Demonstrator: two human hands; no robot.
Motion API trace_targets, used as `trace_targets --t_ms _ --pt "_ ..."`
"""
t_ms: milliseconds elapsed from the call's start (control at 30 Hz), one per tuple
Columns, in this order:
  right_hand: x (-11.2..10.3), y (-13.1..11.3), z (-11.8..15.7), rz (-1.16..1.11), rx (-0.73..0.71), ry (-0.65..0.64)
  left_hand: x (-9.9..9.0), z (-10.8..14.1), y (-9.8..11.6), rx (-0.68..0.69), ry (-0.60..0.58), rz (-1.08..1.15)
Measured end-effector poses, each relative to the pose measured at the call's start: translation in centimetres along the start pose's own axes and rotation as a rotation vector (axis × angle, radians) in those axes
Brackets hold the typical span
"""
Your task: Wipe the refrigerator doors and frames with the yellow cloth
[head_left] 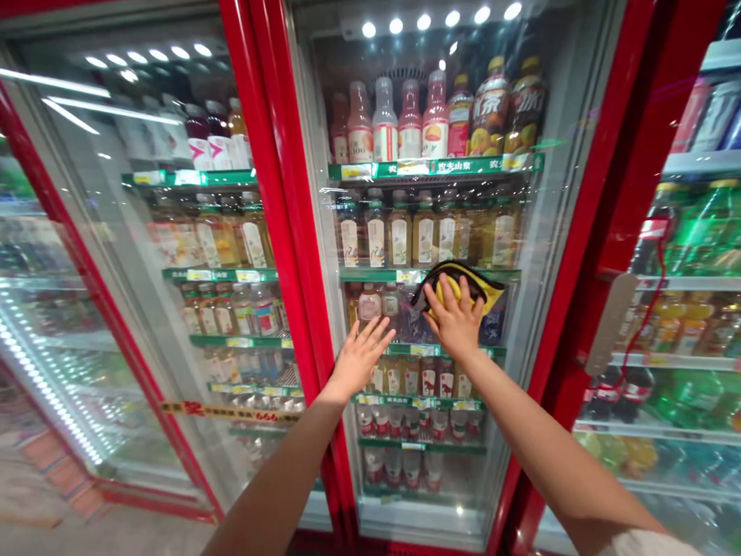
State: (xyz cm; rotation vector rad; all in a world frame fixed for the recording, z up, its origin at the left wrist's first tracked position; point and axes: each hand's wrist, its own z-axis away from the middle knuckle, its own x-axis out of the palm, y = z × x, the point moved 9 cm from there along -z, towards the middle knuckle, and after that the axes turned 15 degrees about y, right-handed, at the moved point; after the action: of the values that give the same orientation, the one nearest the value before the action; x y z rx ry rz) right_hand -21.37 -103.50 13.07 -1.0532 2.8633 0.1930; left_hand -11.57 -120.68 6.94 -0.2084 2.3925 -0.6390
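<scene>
My right hand (458, 320) presses a yellow and black cleaning cloth (492, 293) flat to the glass door (440, 486) of a drinks fridge. Its fingers are spread over the cloth, and part of the cloth is hidden beneath them. Lower and to the left, my left hand (362, 361) has its fingers stretched apart and holds nothing. It is at the same door, near the red frame; I cannot tell whether the palm touches the glass. Behind the pane stand rows of bottled drinks (399, 235) on green-edged shelves (431, 167).
On the left is a second glass door (191, 463) with more bottles behind it. A red upright (283, 193) divides the two doors. To the right, a pale handle-like piece (610, 324) sticks out, with a red cord (651, 301) beside it. Green bottles (706, 224) stand on shelves at far right.
</scene>
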Motion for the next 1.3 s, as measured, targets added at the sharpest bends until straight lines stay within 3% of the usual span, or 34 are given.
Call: trace_targets --t_ms 67,167,233,300,400,500,600,700,800,867,933,1000,1067,1167,1233,1300 --pt "0.3 -2.5 2.6 -0.069 -0.174 -0.054 -0.3 0.7 -0.7 -0.02 0.002 -0.013" --pt "0.4 -2.1 5.7 -0.099 -0.234 -0.079 -1.0 2.4 -2.9 -0.032 -0.004 -0.039" --pt "0.6 -0.8 5.0 -0.068 -0.118 -0.059 -1.6 3.5 -4.8 -0.036 -0.002 -0.058" --pt "0.9 -0.9 2.5 -0.028 0.03 -0.014 -2.1 4.4 -6.6 -0.038 0.01 -0.072" --pt "1.7 -4.3 -1.6 0.005 0.181 0.037 -2.7 5.1 -8.2 -0.021 0.039 -0.074" --pt "2.9 -9.8 -2.5 -0.049 0.095 -0.03 -3.0 5.5 -9.1 -0.02 0.059 -0.075" --pt "3.5 -13.2 0.1 -0.154 -0.151 -0.132 -3.2 6.5 -10.2 -0.035 0.06 -0.078" --pt "3.1 -12.6 1.5 -0.166 -0.21 -0.129 -3.5 7.7 -11.0 -0.006 0.077 -0.082" --pt "2.9 -11.4 -1.5 -0.08 -0.021 -0.04 -3.7 8.6 -11.6 0.008 0.11 -0.097" --pt "3.0 -12.5 -4.2 -0.038 0.108 0.02 -3.6 9.0 -11.9 0.001 0.128 -0.105" --pt "3.6 -15.1 -5.7 -0.043 0.14 0.027 -3.6 9.3 -11.9 -0.01 0.138 -0.106" --pt "4.5 -18.1 -5.1 -0.087 0.052 -0.025 -3.5 9.7 -12.0 -0.013 0.141 -0.099" --pt "4.9 -20.3 -2.7 -0.148 -0.118 -0.094 -3.5 10.3 -12.0 -0.006 0.142 -0.088" --pt "4.5 -20.5 1.1 -0.19 -0.276 -0.134 -3.6 11.8 -12.2 0.013 0.14 -0.069" --pt "4.3 -19.5 1.3 -0.161 -0.221 -0.124 -3.5 12.8 -12.4 0.028 0.129 -0.055" --pt "4.3 -19.1 -0.3 -0.11 -0.09 -0.093 -3.4 13.6 -12.6 0.032 0.115 -0.043"
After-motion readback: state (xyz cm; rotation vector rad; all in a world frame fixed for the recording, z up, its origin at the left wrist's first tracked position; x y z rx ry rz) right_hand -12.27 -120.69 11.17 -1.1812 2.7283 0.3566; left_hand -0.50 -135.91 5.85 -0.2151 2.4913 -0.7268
